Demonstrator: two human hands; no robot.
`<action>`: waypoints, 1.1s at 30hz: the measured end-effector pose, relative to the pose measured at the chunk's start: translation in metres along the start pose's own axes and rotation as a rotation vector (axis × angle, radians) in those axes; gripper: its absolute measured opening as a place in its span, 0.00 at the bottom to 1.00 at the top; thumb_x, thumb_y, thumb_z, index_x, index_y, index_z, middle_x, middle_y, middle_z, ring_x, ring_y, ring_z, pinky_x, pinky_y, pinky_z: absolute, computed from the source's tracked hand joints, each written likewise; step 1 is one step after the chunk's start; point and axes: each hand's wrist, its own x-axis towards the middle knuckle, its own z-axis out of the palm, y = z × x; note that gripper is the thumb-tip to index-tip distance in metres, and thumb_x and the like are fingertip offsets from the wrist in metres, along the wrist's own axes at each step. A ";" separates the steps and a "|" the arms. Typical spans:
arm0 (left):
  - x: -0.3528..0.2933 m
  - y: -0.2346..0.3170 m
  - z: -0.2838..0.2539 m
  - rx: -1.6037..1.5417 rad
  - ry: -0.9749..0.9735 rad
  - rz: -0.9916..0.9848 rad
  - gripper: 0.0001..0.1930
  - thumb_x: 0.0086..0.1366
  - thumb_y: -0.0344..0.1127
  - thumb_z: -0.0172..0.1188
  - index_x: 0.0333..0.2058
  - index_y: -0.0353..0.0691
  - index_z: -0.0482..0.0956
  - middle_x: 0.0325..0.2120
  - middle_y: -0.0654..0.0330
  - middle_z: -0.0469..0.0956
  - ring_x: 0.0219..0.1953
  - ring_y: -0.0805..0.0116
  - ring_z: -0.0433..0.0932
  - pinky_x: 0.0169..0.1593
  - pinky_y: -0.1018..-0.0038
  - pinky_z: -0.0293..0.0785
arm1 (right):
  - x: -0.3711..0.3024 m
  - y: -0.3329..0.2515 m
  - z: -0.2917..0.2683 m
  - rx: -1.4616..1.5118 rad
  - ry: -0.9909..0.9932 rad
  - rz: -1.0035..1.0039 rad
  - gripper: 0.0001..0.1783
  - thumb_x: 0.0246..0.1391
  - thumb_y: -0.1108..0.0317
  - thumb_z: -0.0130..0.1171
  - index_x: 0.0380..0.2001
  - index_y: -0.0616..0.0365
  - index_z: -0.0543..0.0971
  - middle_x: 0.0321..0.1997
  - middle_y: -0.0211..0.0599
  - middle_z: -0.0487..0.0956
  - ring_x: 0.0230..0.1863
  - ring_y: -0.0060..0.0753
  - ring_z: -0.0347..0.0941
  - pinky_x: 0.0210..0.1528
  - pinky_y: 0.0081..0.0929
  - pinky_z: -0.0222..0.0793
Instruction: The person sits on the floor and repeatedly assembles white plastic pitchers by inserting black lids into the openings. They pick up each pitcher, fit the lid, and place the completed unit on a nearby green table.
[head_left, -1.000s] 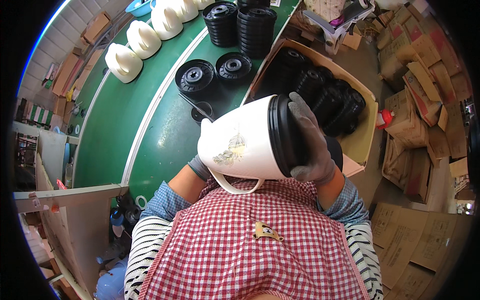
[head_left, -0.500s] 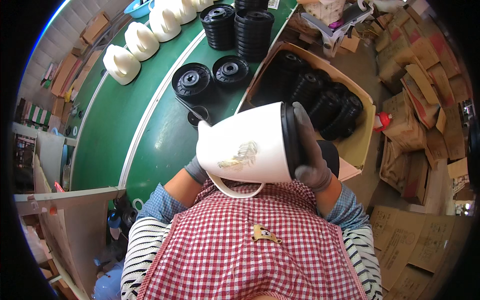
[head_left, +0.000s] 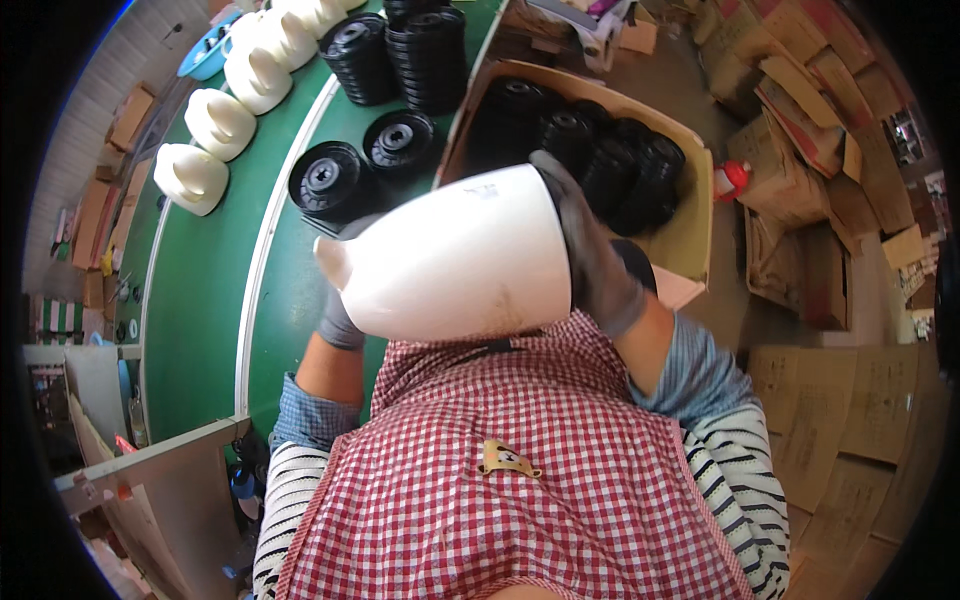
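Observation:
A white kettle [head_left: 450, 260] lies on its side in the air in front of my apron, spout to the left and base end to the right. My left hand [head_left: 341, 318], in a grey glove, holds the spout end from the far side; most of its fingers are hidden behind the kettle. At the other end my gloved right hand [head_left: 598, 255] presses against the base, thumb and fingers wrapped round its rim. A brownish smudge marks the lower side of the white wall. The handle does not show now.
On the green table [head_left: 205, 290], a row of cream-white shells [head_left: 192, 179] stands at left. Black round bases [head_left: 323, 175] sit beyond the kettle, with stacked bases [head_left: 427, 60] behind. More black parts fill a cardboard box [head_left: 690, 235] at right. Cartons [head_left: 790, 200] pile up farther right.
The kettle has turned about its long axis: its handle has gone from sight and the printed patch has moved up toward the far edge. The view has shifted too.

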 end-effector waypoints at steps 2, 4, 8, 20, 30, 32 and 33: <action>0.002 0.005 0.001 0.614 0.133 0.248 0.35 0.63 0.51 0.62 0.61 0.32 0.68 0.55 0.47 0.77 0.53 0.55 0.79 0.57 0.57 0.76 | 0.002 0.014 -0.010 -0.330 -0.082 -0.038 0.50 0.60 0.37 0.56 0.73 0.57 0.53 0.77 0.49 0.55 0.78 0.47 0.48 0.78 0.46 0.45; 0.008 -0.011 -0.012 0.420 -0.030 0.139 0.45 0.64 0.67 0.56 0.65 0.33 0.66 0.58 0.45 0.75 0.56 0.49 0.77 0.60 0.52 0.74 | -0.011 0.005 -0.002 0.030 0.106 0.007 0.56 0.56 0.30 0.55 0.74 0.56 0.52 0.78 0.52 0.53 0.79 0.50 0.47 0.79 0.48 0.38; 0.018 -0.040 -0.005 -0.735 -0.305 -0.239 0.42 0.68 0.68 0.52 0.63 0.32 0.70 0.58 0.44 0.75 0.56 0.49 0.77 0.60 0.54 0.74 | -0.012 -0.012 -0.011 0.013 0.071 -0.378 0.61 0.48 0.24 0.58 0.74 0.56 0.56 0.79 0.53 0.51 0.79 0.58 0.45 0.77 0.56 0.38; 0.031 -0.042 0.013 -0.816 -0.256 -0.444 0.42 0.66 0.65 0.43 0.60 0.29 0.72 0.56 0.41 0.76 0.54 0.46 0.79 0.58 0.56 0.76 | -0.016 -0.035 -0.033 -0.115 0.060 -0.432 0.51 0.51 0.32 0.61 0.70 0.51 0.63 0.75 0.53 0.57 0.76 0.52 0.53 0.76 0.56 0.45; 0.033 -0.028 0.013 -0.599 -0.157 -0.288 0.48 0.63 0.74 0.47 0.65 0.34 0.65 0.58 0.43 0.74 0.55 0.44 0.78 0.59 0.46 0.73 | -0.022 -0.024 -0.038 -0.005 0.098 -0.152 0.61 0.48 0.30 0.64 0.75 0.53 0.52 0.78 0.57 0.48 0.78 0.59 0.44 0.77 0.55 0.39; 0.038 -0.039 0.011 -0.636 -0.081 -0.416 0.44 0.62 0.70 0.47 0.57 0.31 0.75 0.52 0.44 0.79 0.49 0.45 0.80 0.54 0.51 0.77 | -0.019 -0.037 -0.046 -0.172 -0.012 -0.349 0.63 0.43 0.31 0.68 0.75 0.52 0.53 0.79 0.56 0.46 0.79 0.61 0.41 0.76 0.60 0.40; 0.036 -0.042 0.010 -0.635 -0.086 -0.393 0.43 0.63 0.70 0.47 0.57 0.32 0.75 0.52 0.44 0.79 0.49 0.46 0.81 0.53 0.52 0.77 | -0.018 -0.038 -0.041 -0.118 0.011 -0.365 0.65 0.40 0.32 0.70 0.75 0.52 0.54 0.79 0.55 0.46 0.79 0.61 0.42 0.76 0.61 0.41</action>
